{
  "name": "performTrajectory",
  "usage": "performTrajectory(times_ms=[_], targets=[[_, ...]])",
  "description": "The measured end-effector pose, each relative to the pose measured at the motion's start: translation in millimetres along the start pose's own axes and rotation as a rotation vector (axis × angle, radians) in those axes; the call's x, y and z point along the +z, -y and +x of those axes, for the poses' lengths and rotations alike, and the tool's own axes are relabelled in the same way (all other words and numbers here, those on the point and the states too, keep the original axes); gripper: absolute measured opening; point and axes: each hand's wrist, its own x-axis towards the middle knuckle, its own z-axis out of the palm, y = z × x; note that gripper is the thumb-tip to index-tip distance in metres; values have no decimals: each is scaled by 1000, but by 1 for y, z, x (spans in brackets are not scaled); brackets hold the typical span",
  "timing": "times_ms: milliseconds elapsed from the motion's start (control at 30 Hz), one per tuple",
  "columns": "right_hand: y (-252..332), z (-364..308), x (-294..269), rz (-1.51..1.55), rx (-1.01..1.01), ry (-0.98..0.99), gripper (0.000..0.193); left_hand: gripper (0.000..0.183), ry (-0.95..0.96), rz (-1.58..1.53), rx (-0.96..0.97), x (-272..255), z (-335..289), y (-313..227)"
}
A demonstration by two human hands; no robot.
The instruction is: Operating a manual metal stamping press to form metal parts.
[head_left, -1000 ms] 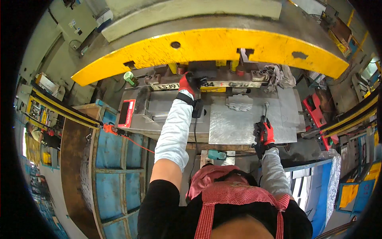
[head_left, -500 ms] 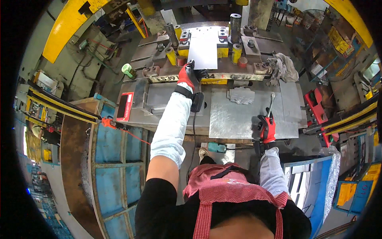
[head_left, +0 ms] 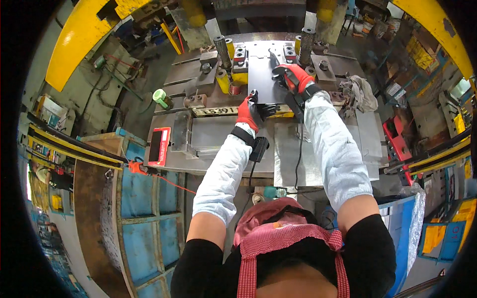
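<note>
A flat metal sheet (head_left: 260, 79) lies lengthwise on the press die, between yellow-and-red blocks. At its near left corner is my left hand (head_left: 252, 111), in a red and black glove, thumb on top and fingers closed at the edge. Over the sheet's right side is my right hand (head_left: 294, 78), in a matching glove, fingers curled round a slim metal tool (head_left: 273, 58) like a spanner. The tool's far end points forward above the sheet; its grip is hidden in the glove.
Dark guide posts (head_left: 222, 52) and yellow cylinders (head_left: 222, 81) flank the die. A stack of metal sheets (head_left: 213, 134) and a red-framed case (head_left: 159, 146) are at left. A larger metal plate (head_left: 288, 164) lies right; a grey rag (head_left: 361, 93) and a green-lidded cup (head_left: 162, 98) stand aside.
My right hand has moved forward and left with the tool, from above the right-hand plate to the sheet. My left hand has shifted slightly right and nearer at the sheet's edge.
</note>
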Motion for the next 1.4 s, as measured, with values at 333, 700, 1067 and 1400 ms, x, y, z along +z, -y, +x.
performTrajectory(times_ms=[333,700,1067,1400], targets=[[-11,-252,32,510,84,-317,47,45,116,-5,-69,-46,8,-5],[-111,-301,57,539,355,-489,43,35,149,-38,36,-30,52,-28],[-173,-330,26,737,302,-480,42,43,231,11,50,-22,41,-40],[-170,-333,23,918,271,-461,44,47,-556,1488,244,-118,-171,76]])
